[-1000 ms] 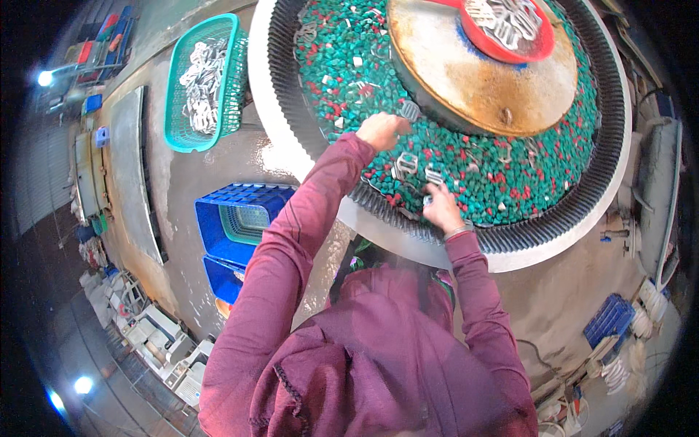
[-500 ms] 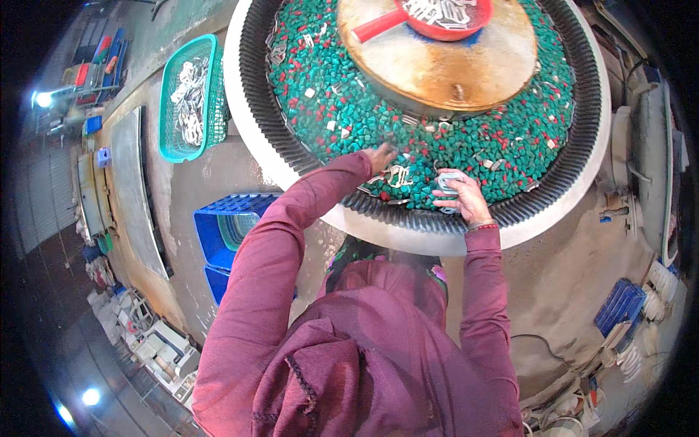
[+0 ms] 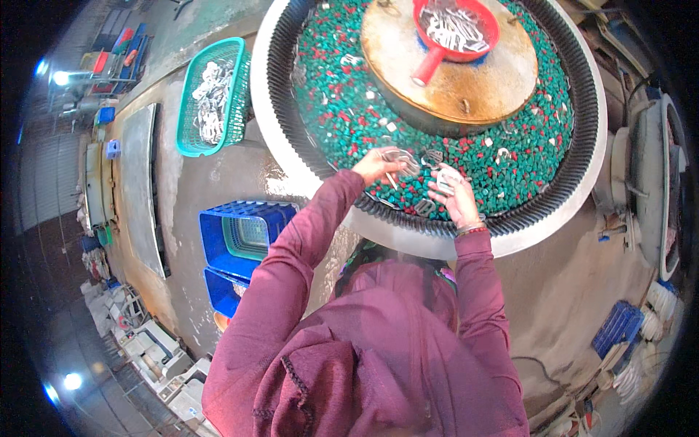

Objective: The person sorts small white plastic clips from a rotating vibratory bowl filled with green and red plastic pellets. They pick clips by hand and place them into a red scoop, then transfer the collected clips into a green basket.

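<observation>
My left hand [image 3: 377,167] is closed on a few slotted silver metal pieces [image 3: 405,163], held just above the green and red tumbling stones [image 3: 349,120]. To its right, my right hand [image 3: 457,198] curls around more pale slotted metal pieces [image 3: 446,179], fingers bent and palm partly turned up. Both hands are over the near side of the round finishing bowl [image 3: 597,156], inside its white rim. Other metal pieces [image 3: 425,208] lie among the stones close to my fingers. Their exact shape is too small to tell.
On the bowl's rusty centre hub [image 3: 393,54] sits a red handled strainer [image 3: 437,54] full of metal pieces. A green basket [image 3: 191,138] with more metal pieces stands on the floor at left. Blue crates [image 3: 218,240] are stacked nearer me; another blue crate [image 3: 617,328] lies far right.
My left hand has lifted from the stones and now shows metal pieces in it. The right hand stays near its place, still holding pieces. The strainer's handle has swung toward me.
</observation>
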The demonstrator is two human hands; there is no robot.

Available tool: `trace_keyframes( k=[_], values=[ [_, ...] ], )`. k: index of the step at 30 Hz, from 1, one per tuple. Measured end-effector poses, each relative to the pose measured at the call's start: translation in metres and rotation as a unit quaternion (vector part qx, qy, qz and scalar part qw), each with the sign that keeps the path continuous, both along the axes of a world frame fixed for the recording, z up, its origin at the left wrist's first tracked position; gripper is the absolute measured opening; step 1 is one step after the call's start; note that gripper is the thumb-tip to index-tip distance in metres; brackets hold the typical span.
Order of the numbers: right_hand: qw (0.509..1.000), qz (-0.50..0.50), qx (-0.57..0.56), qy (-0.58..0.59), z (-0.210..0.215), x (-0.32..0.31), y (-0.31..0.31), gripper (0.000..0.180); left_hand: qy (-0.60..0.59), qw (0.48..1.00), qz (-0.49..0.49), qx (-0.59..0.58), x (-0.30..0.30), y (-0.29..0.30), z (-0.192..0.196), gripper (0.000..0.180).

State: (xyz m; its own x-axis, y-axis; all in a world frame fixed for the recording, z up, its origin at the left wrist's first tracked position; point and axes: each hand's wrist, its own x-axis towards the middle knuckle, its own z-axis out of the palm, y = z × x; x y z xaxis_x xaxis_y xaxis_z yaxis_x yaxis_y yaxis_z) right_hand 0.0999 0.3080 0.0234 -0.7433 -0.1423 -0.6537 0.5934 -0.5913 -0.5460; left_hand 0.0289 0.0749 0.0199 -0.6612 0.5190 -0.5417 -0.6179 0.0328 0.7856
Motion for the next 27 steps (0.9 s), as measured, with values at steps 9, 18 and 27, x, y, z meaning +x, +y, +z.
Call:
trace_keyframes(
  k=[9,18,27],
  values=[
    [0.984,0.107,0.037,0.138,0.053,-0.024,-0.052,0.043,-0.014,0.998,0.059,0.013,0.019,0.014,0.068,0.029],
    [0.986,-0.04,-0.148,0.071,0.049,-0.01,-0.028,0.037,-0.011,0.995,0.102,-0.02,0.005,0.014,0.109,0.037],
    [0.989,-0.078,-0.045,0.115,0.055,-0.035,-0.007,0.038,0.096,0.977,0.013,-0.188,-0.043,-0.008,0.083,0.038]
  ],
)
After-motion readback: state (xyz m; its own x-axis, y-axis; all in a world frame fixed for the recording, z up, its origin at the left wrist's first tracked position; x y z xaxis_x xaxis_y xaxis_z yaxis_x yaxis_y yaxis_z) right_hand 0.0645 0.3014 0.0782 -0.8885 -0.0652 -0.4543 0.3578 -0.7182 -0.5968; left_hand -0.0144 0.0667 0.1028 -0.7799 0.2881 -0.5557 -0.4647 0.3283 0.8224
